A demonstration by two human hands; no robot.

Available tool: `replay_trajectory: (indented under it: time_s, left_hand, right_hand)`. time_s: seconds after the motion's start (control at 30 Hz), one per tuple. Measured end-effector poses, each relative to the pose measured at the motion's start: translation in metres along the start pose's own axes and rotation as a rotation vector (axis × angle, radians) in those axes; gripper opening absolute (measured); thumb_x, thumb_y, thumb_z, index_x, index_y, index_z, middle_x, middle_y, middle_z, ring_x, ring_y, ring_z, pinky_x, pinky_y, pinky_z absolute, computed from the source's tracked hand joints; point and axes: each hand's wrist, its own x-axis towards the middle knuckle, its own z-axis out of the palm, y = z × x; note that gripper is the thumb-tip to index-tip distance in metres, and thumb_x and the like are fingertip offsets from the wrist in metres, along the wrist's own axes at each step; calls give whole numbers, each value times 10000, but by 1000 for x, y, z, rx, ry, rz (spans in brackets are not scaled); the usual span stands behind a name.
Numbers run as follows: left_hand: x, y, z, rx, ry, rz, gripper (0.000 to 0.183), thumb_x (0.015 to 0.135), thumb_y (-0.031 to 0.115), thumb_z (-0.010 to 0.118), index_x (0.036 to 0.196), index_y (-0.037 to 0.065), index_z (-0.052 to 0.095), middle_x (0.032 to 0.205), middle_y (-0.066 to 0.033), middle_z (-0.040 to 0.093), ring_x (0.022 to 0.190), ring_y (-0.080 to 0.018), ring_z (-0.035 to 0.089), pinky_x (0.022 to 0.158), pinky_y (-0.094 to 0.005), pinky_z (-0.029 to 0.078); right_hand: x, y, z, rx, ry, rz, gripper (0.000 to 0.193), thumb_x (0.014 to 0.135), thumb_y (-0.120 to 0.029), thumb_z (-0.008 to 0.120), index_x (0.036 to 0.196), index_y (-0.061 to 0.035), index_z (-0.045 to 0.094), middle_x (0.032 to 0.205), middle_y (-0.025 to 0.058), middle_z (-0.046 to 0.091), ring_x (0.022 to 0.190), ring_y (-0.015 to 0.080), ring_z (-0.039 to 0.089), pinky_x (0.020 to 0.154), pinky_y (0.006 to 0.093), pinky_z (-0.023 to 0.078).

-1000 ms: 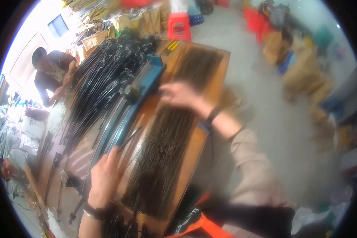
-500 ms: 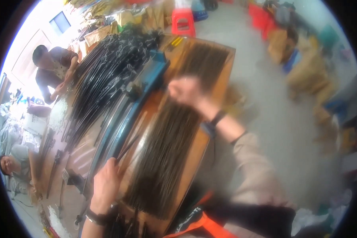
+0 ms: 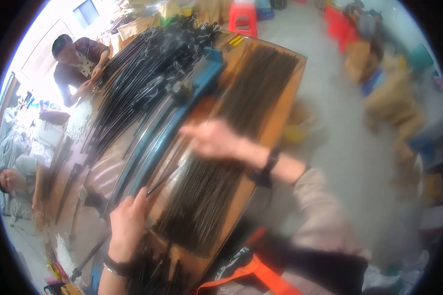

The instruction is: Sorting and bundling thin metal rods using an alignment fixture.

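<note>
My left hand point(image 3: 128, 221) is closed around a thin dark rod point(image 3: 162, 182), which slants up to the right out of its fingers. My right hand point(image 3: 214, 140), somewhat blurred, hovers over the middle of the table with its fingers drawn together; what they pinch, if anything, is too small to make out. Below it lies a long dense bundle of dark, thin, ridged rods point(image 3: 197, 201) on the wooden tabletop point(image 3: 275, 125). A long blue metal rail point(image 3: 155, 150) runs just left of my hands, with a clamp-like fitting point(image 3: 182, 91) toward its far end.
Black rods with looped cords point(image 3: 138, 83) are heaped beyond the rail. Two co-workers sit at the left, one with hands point(image 3: 91, 83) on small pieces. A red stool point(image 3: 242, 19) stands at the far end; brown sacks point(image 3: 394, 105) line the right side. More dark rods point(image 3: 157, 270) lie near my left wrist.
My right hand has come nearer and to the left, toward the rod in my left hand. My left hand keeps its hold, and the whole view has shifted slightly.
</note>
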Motion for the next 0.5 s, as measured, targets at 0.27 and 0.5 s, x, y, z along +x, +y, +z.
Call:
replay_trajectory:
  time_s: [0.27,0.5]
  left_hand:
    - [-42,-9,-26,20,77,-64,347,817,2,597,1139,117,654,732,-117,536,672,-308,578,577,-405,464]
    - [-95,-25,-39,95,173,-149,339,815,-22,608,1132,89,656,723,-110,526,685,-297,570,607,-401,462]
  right_hand:
    - [11,-94,13,534,11,-151,380,910,-340,651,1199,-93,661,720,71,623,718,221,643,616,320,528]
    - [29,-112,49,367,179,-318,333,960,-340,581,1185,-105,654,661,31,572,600,171,554,520,310,457]
